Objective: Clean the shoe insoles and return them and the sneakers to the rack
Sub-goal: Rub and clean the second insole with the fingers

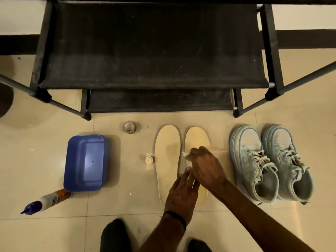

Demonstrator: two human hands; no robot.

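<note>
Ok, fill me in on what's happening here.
A person is cleaning insoles on the floor in front of the shoe rack. The right hand rubs a small white wad on the right insole while the left hand steadies it. The sneakers wait alongside, off the rack.

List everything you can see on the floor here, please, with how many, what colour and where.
Shoe rack: one, black, at the top.
Insoles: two, cream, side by side, centre.
Sneakers: two, pale blue, right of the insoles.
Tub: one, blue, left.
Bottle: one, white and orange with blue cap, lying lower left.
Tape roll: one, clear, near the rack.
Small cap: one, cream, left of the insoles.
Left hand: flat on an insole.
Right hand: rubbing with something white.
</note>
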